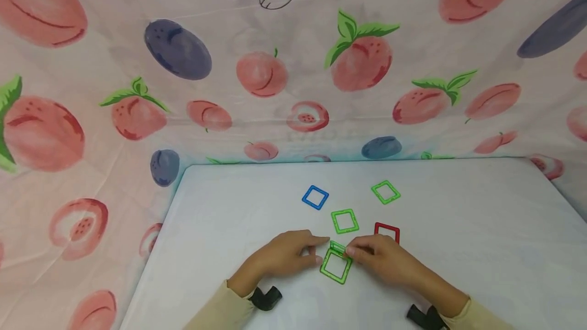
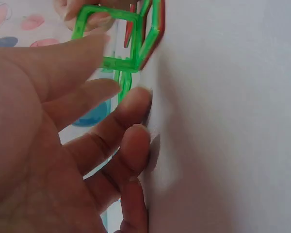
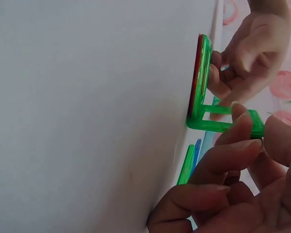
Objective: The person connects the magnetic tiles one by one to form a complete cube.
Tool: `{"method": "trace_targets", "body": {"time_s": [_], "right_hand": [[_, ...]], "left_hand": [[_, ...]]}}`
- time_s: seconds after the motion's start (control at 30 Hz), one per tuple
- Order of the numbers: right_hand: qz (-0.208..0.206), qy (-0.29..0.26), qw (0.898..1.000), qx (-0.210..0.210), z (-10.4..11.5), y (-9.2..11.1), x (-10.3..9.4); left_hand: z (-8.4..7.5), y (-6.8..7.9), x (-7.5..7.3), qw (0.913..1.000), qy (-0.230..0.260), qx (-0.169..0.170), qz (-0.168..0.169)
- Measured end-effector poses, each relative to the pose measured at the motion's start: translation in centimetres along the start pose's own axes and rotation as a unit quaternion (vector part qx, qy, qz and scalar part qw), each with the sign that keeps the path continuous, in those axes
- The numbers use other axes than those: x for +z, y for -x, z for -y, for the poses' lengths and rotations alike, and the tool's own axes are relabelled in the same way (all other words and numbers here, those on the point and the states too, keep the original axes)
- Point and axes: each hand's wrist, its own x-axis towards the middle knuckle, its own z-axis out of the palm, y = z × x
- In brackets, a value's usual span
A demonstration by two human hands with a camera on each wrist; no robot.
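Observation:
On the white table lies a green square frame tile (image 1: 331, 278), with a red tile (image 3: 196, 73) directly under it in the right wrist view. A second green tile (image 3: 213, 126) stands upright along the far edge of this pair. My right hand (image 1: 385, 258) pinches the upright tile's upper edge between thumb and fingers. From the left, my left hand (image 1: 284, 253) points its straight index finger at the upright tile, fingertip right by its corner. Its thumb is close to the flat tile's left side, and the other fingers rest low near the tabletop.
Farther back lie a blue tile (image 1: 321, 190), a green tile (image 1: 341, 211) and another green tile (image 1: 378, 184). A red tile (image 1: 387, 226) is partly hidden behind my right hand. Fruit-printed cloth (image 1: 220, 65) hangs behind the white table (image 1: 481, 218).

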Motion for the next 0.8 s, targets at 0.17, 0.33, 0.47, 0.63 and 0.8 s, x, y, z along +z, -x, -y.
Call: {"method": "trace_targets", "body": {"time_s": [0.17, 0.33, 0.47, 0.63, 0.8], "right_hand": [[0.003, 0.013, 0.999, -0.036, -0.1, -0.4, -0.1], [0.008, 0.012, 0.998, -0.058, -0.1, -1.0, -0.2], [0.013, 0.012, 0.998, -0.059, -0.1, -1.5, -0.2], [0.009, 0.015, 0.999, -0.031, 0.1, -1.6, -0.6], [-0.022, 0.028, 0.999, 0.010, -0.3, -1.2, -2.0]], "left_hand": [[0.0, -0.3, 0.2, 0.9952, 0.097, 0.002, -0.005], [-0.1, -0.4, 0.2, 0.9911, 0.133, 0.004, -0.006], [0.1, -0.4, 0.2, 0.9904, 0.138, -0.001, -0.011], [0.3, -0.4, 0.2, 0.9890, 0.147, -0.010, -0.012], [0.3, -0.4, 0.1, 0.9886, 0.150, -0.004, -0.003]]}}
